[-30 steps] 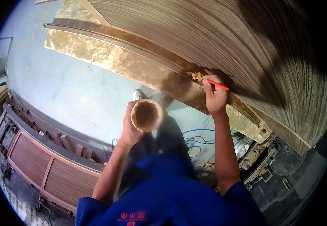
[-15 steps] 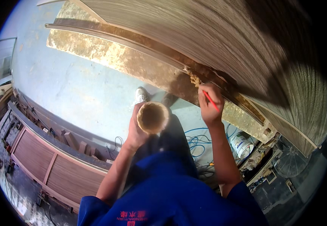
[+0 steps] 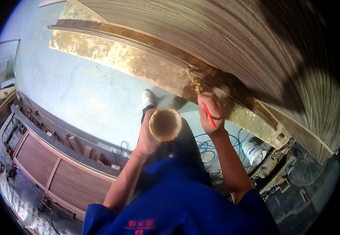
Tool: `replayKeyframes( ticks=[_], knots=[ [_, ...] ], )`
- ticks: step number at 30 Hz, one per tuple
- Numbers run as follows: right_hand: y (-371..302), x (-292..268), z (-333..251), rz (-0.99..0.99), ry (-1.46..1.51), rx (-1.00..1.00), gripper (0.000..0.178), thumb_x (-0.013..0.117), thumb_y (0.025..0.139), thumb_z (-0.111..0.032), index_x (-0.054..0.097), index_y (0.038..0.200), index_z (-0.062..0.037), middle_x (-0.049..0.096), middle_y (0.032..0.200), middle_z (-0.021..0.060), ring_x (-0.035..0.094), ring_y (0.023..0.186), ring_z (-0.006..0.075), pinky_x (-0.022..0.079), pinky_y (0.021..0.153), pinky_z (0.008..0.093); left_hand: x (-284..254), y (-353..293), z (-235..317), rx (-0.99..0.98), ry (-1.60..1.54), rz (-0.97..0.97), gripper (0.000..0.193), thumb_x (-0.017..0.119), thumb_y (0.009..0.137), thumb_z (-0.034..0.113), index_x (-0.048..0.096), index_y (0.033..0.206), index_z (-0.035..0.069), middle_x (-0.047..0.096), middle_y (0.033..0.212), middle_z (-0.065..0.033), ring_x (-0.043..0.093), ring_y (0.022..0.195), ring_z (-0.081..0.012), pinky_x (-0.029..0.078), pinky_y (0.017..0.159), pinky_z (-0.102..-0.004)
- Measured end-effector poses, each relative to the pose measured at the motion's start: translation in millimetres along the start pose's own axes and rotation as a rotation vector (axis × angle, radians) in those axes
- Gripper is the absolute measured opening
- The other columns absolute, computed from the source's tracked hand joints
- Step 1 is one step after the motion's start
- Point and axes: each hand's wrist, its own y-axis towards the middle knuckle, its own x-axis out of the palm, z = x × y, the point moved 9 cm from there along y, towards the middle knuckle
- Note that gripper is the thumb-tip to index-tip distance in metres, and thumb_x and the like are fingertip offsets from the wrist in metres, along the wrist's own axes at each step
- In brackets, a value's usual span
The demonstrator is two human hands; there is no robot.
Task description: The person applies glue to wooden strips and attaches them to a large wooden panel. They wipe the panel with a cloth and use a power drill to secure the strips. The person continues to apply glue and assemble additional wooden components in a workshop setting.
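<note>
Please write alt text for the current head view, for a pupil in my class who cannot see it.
A person's right hand holds a red-handled tool, its crusted tan tip at a long wooden strip beside a large wood-grain panel. The left hand holds a tan-rimmed cup with its open mouth upward.

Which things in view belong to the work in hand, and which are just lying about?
In use:
- cup, held in the left hand
- red-handled tool, held in the right hand
- long narrow strip, near the tool's clumpy tip

Apparently just lying about:
- white bucket
- blue hose
- round fan
- wood blocks
</note>
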Motion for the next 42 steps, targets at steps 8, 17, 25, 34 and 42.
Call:
replayKeyframes(
  ticks=[8, 17, 25, 34, 42],
  knots=[
    [23, -8, 12, 0.037, -0.038, -0.021, 0.015, 0.064, 0.091, 0.009, 0.064, 0.104, 0.0020, 0.066, 0.101, 0.0192, 0.066, 0.088, 0.0350, 0.054, 0.076, 0.0385, 0, -6, -2, -0.010, -0.022, 0.025, 0.075, 0.085, 0.071, -0.001, 0.045, 0.133, 0.004, 0.060, 0.125, -0.0090, 0.060, 0.116, -0.0178, 0.048, 0.102, -0.0320],
    [25, -13, 4, -0.001, -0.062, -0.060, 0.015, 0.065, 0.091, 0.009, 0.065, 0.104, 0.0011, 0.066, 0.102, 0.0169, 0.066, 0.090, 0.0334, 0.054, 0.077, 0.0381, -3, -8, -3, 0.002, -0.047, 0.058, 0.074, 0.083, 0.072, 0.000, 0.044, 0.134, 0.004, 0.059, 0.127, -0.0092, 0.059, 0.117, -0.0183, 0.048, 0.102, -0.0321],
    [23, -35, -6, 0.044, -0.088, -0.040, 0.019, 0.065, 0.091, 0.008, 0.063, 0.109, 0.0010, 0.066, 0.102, 0.0175, 0.066, 0.089, 0.0329, 0.054, 0.077, 0.0379, -3, -9, 5, 0.012, -0.055, 0.068, 0.072, 0.082, 0.073, -0.001, 0.045, 0.134, 0.003, 0.060, 0.126, -0.0093, 0.059, 0.117, -0.0184, 0.047, 0.102, -0.0324],
    [14, -81, -105, -0.100, 0.447, 0.140, 0.007, 0.064, 0.093, 0.003, 0.063, 0.100, 0.0010, 0.067, 0.086, 0.0135, 0.063, 0.072, 0.0163, 0.051, 0.061, 0.0286, -12, -1, -12, -0.046, 0.049, 0.160, 0.074, 0.084, 0.071, -0.002, 0.047, 0.135, 0.004, 0.061, 0.126, -0.0089, 0.060, 0.117, -0.0189, 0.049, 0.102, -0.0323],
    [27, -13, -77, -0.458, 0.262, 0.167, 0.008, 0.064, 0.092, 0.001, 0.062, 0.100, -0.0018, 0.071, 0.113, 0.0189, 0.070, 0.090, 0.0271, 0.055, 0.080, 0.0356, -9, 9, 35, 0.181, -0.283, 0.025, 0.069, 0.086, 0.072, 0.006, 0.051, 0.131, 0.005, 0.055, 0.135, -0.0116, 0.054, 0.122, -0.0198, 0.045, 0.106, -0.0350]
  ],
)
